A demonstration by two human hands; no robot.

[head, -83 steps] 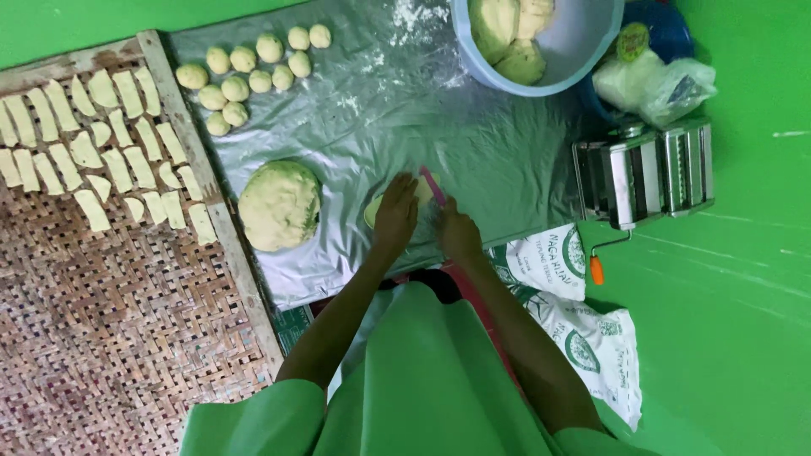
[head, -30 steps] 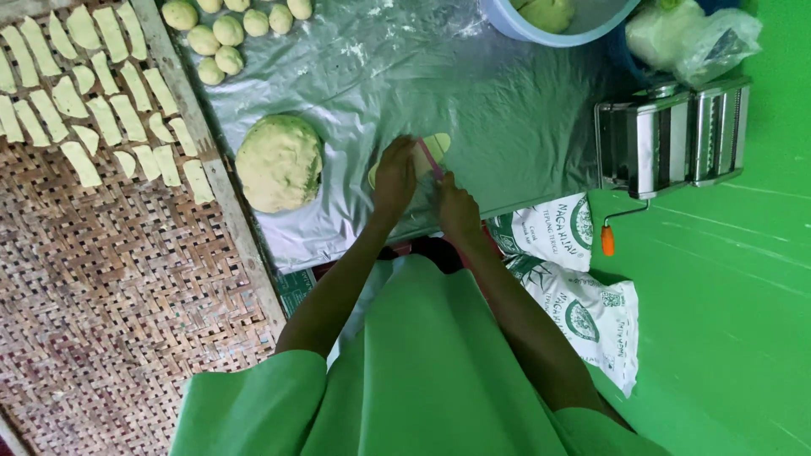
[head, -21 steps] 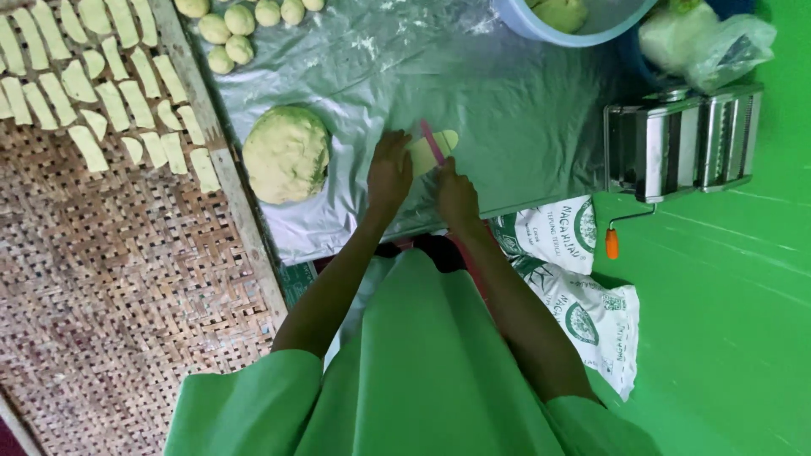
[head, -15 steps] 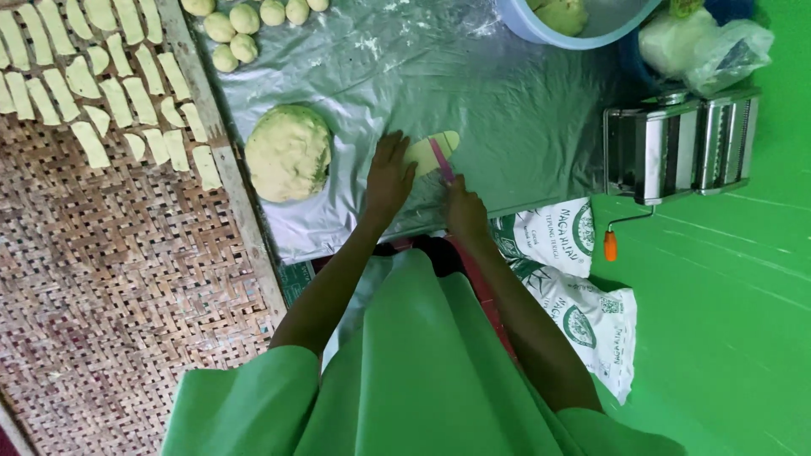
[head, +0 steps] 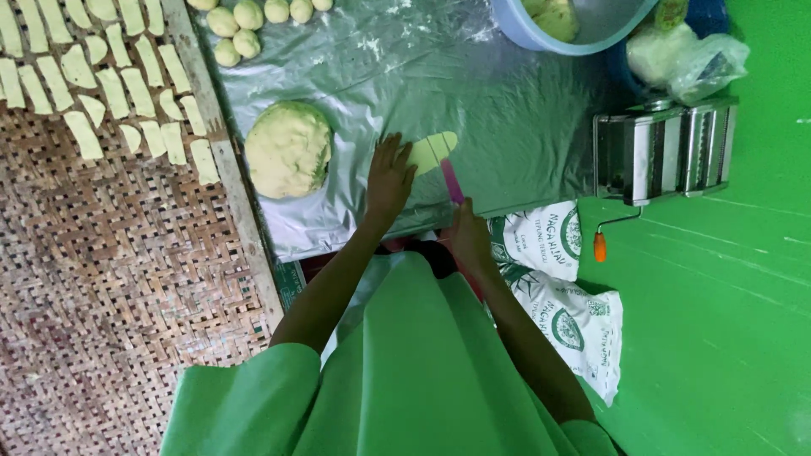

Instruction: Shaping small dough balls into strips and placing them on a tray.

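Pressing flat on the plastic sheet, our left hand lies open, fingers spread, with its fingertips touching the near end of the dough strip. Our right hand is closed around the handle of a pink knife; the blade angles up from the hand and crosses the strip just beside the left hand. The strip is a pale, flat oval lying on the sheet near its front edge, between the two hands. Left of the strip, well apart from it but on the same sheet, sits a rounded dough mound. Beyond the mound, at the sheet's far left corner, we see a cluster of small dough balls. Left of the sheet lies a woven tray, and rows of cut dough pieces rest on its far part. At the far edge of the sheet stands a blue bowl with more dough inside. Right of the sheet stands a metal pasta roller with an orange-tipped crank; behind the roller is a clear bag. Two flour bags lie at the sheet's front right corner, just beside our right hand.
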